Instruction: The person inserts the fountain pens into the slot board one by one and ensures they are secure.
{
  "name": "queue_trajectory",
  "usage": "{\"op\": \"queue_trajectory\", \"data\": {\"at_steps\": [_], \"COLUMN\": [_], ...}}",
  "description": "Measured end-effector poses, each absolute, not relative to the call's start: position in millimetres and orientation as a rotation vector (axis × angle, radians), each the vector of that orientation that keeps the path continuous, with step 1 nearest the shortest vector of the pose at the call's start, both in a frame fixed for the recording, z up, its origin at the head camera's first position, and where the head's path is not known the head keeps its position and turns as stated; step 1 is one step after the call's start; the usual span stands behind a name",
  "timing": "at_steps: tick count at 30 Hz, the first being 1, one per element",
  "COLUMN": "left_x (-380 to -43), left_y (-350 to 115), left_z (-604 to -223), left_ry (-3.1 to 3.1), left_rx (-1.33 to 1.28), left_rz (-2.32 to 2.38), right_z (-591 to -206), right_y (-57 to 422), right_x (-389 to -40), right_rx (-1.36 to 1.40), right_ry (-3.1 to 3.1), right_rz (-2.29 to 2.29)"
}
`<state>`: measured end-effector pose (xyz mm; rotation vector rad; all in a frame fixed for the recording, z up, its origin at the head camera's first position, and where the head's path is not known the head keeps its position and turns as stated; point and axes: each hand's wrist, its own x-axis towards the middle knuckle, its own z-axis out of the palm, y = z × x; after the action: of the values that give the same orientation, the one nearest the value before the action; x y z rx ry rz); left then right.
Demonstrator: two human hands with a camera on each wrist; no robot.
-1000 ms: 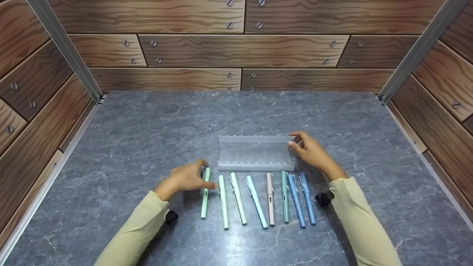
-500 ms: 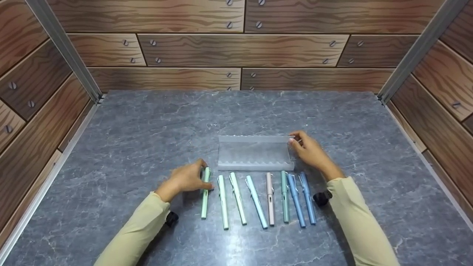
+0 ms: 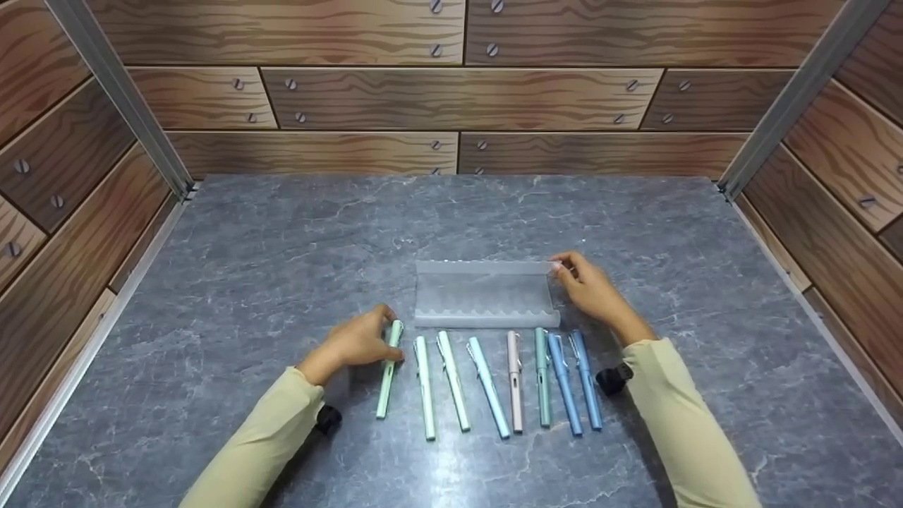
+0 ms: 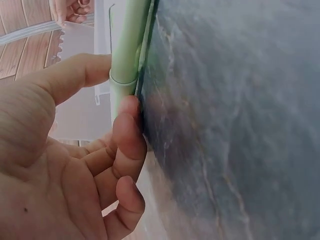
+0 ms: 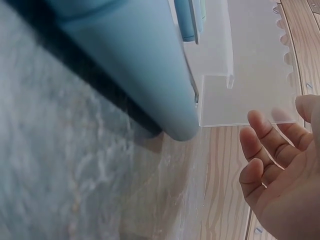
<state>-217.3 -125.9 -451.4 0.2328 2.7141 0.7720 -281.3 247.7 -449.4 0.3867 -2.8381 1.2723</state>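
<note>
My left hand (image 3: 356,340) pinches a light green pen (image 3: 385,396) between thumb and fingers at the left end of a row of pens. In the left wrist view, the thumb lies on one side of the pen (image 4: 129,47) and the fingertips on the other, close to the tabletop. My right hand (image 3: 591,288) holds the far right corner of a clear plastic pen tray (image 3: 483,289) with scalloped edges. Seen from the right wrist, thumb and fingers meet at the edge of this tray (image 5: 232,107), the lower fingers loosely bent.
Beside the held pen lie two pale green pens (image 3: 426,391), a light blue pen (image 3: 489,388), a pinkish pen (image 3: 516,388), a teal pen (image 3: 542,381) and two blue pens (image 3: 566,388) on the grey marbled tabletop (image 3: 317,226). Wood-patterned walls (image 3: 458,99) surround it.
The light green pen's near end has swung left in my left hand, whose thumb has drawn in against it. My right thumb and fingers have closed on the tray's corner.
</note>
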Motion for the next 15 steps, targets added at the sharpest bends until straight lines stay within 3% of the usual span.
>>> {"op": "queue_trajectory", "data": {"at_steps": [15], "left_x": [-217.9], "left_y": [-131.7], "left_z": [-451.9], "left_ry": [2.635], "left_rx": [0.294], "left_rz": [0.946], "right_z": [-450.0], "right_y": [248.2], "right_x": [-281.3], "right_rx": [0.377], "right_ry": [-2.852], "right_rz": [1.284]}}
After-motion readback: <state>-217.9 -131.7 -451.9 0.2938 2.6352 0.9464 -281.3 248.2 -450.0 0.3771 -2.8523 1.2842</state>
